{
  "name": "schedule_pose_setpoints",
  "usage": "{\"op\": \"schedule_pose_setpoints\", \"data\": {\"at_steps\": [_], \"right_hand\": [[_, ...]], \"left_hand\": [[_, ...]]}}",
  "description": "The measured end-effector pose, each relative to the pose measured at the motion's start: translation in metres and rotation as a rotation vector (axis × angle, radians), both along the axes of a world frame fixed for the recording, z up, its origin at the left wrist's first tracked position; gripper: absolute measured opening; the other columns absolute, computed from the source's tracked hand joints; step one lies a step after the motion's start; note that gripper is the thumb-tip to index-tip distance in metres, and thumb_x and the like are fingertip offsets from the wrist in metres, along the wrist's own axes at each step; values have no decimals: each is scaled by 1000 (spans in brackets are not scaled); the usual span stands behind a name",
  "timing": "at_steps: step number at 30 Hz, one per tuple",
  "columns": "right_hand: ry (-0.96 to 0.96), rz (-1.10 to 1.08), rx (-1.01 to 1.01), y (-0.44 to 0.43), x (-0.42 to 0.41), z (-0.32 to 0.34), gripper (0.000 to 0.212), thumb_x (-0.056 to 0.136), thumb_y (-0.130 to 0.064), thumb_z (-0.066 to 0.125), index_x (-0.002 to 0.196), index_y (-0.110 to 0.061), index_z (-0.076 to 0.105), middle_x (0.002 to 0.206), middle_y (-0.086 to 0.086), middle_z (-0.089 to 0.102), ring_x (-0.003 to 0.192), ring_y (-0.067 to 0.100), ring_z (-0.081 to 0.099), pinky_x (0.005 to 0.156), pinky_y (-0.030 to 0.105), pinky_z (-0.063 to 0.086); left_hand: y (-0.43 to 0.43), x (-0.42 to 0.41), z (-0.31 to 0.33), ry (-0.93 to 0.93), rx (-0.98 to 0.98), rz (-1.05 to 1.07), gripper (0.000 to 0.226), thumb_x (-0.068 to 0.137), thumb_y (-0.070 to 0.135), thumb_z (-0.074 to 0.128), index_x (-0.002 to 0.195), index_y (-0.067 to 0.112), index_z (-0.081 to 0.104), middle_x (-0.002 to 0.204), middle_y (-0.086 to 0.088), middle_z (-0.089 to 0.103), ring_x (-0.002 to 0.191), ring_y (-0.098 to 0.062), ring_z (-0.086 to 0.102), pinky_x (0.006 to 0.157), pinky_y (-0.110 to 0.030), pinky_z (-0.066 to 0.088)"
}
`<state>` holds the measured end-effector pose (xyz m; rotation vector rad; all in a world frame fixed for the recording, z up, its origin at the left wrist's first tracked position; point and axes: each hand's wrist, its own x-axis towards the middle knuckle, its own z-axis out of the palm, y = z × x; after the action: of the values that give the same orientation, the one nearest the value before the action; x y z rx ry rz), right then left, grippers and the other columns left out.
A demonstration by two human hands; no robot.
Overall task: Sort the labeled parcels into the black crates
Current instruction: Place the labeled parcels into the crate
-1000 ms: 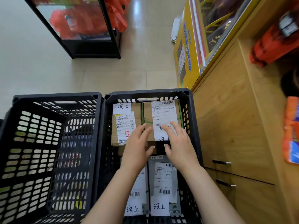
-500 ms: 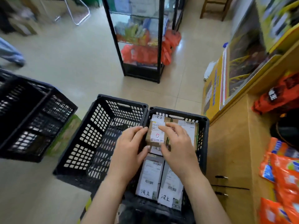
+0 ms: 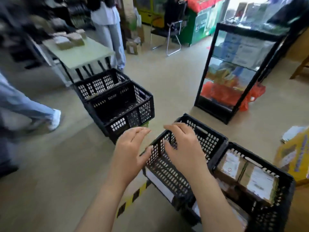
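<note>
My fingers are spread on both hands, holding nothing. The labeled parcels lie in the black crate right of them, nearer my right hand than my left hand.

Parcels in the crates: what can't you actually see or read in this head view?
- Labels on the parcels: blurred, unreadable.
- Middle crate: floor hidden by right hand.
- Right crate: near part cut by bottom edge.
- Boxes on the table: motion-blurred.
</note>
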<state>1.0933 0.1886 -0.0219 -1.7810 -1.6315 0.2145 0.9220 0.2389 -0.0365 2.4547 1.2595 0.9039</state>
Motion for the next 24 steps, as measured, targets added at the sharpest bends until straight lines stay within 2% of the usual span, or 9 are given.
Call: {"op": "schedule_pose_setpoints", "data": {"at_steps": [4, 7, 10, 12, 15, 20, 24], "right_hand": [[-10, 191, -46, 38, -111, 12, 45, 88, -16, 65, 131, -22, 54, 128, -1, 52, 117, 20, 48, 96, 32, 43], [-51, 356, -67, 64, -196, 13, 48, 88, -20, 64, 134, -25, 51, 129, -4, 49, 119, 19, 43, 101, 34, 39], [-119, 509, -67, 80, -275, 16, 46, 84, -21, 64, 129, -21, 54, 123, -1, 52, 114, 23, 46, 99, 36, 40], [-160, 594, -67, 88, -321, 17, 42, 80, -22, 65, 122, -17, 58, 117, 3, 55, 107, 28, 49, 94, 42, 42], [-178, 725, -52, 97, -382, 18, 43, 75, -22, 66, 118, -16, 60, 111, 4, 56, 102, 30, 51, 91, 43, 45], [-165, 949, -34, 112, -466, 9, 48, 70, -16, 73, 116, -19, 63, 106, 4, 59, 98, 32, 55, 87, 41, 49], [-187, 1152, -77, 134, -525, 11, 50, 77, -15, 69, 126, -22, 59, 117, 1, 55, 109, 26, 50, 97, 33, 40]], "left_hand": [[8, -121, 15, 47, -3, 156, 55, 76, 18, 77, 128, 20, 58, 124, 6, 57, 116, -11, 49, 103, -27, 36], [9, -211, 20, 89, 8, 286, 54, 76, 25, 73, 127, 21, 58, 122, 5, 58, 114, -16, 53, 99, -37, 44], [1, -290, 25, 103, 15, 430, 53, 77, 36, 62, 127, 21, 58, 121, 4, 57, 112, -17, 53, 99, -32, 41], [-6, -332, 28, 108, 5, 532, 53, 79, 34, 68, 129, 22, 57, 122, 5, 56, 113, -16, 51, 99, -29, 39], [-20, -384, 29, 98, -14, 676, 59, 76, 25, 79, 131, 21, 56, 123, 6, 55, 114, -14, 50, 99, -33, 42], [-46, -448, 20, 59, -76, 902, 57, 78, 26, 77, 131, 23, 56, 124, 8, 54, 118, -12, 49, 102, -31, 41], [-49, -490, 19, 35, -85, 1065, 54, 81, 30, 74, 132, 25, 55, 125, 9, 53, 117, -8, 48, 102, -33, 43]]}}
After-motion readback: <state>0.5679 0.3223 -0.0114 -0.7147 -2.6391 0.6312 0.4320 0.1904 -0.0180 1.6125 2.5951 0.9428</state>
